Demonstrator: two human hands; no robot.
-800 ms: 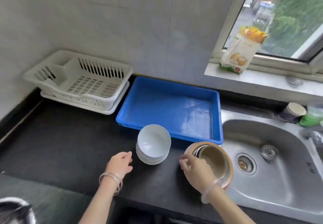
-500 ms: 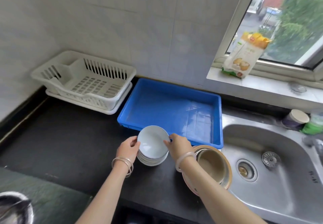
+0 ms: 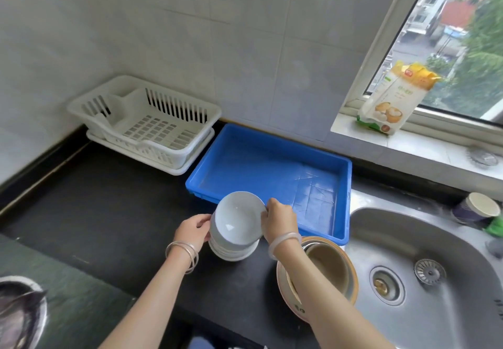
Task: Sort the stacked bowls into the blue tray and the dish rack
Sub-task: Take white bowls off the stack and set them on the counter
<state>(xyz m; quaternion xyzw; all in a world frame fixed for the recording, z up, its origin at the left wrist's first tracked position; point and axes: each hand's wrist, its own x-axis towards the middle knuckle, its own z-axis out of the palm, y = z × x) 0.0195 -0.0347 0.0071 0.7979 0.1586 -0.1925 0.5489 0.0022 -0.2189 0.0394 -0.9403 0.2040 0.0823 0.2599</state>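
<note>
A stack of white bowls [image 3: 234, 250] stands on the black counter, just in front of the blue tray [image 3: 275, 174]. The top white bowl [image 3: 236, 219] is tilted and lifted slightly off the stack. My left hand [image 3: 192, 230] grips its left rim and my right hand [image 3: 279, 219] pinches its right rim. A second stack of tan bowls [image 3: 326, 269] sits to the right, partly hidden by my right forearm. The white dish rack [image 3: 147, 125] stands at the back left; nothing lies in it or in the tray.
A steel sink [image 3: 424, 275] lies to the right with a drain strainer [image 3: 430, 271]. A paper cup [image 3: 476, 208] and green item sit behind it. A flour bag [image 3: 394, 103] leans on the window sill. A pan [image 3: 19, 313] shows at the bottom left.
My right hand left the tan bowls and crossed to the white stack. Both hands closed on the top white bowl and raised it, tilted, off the stack.
</note>
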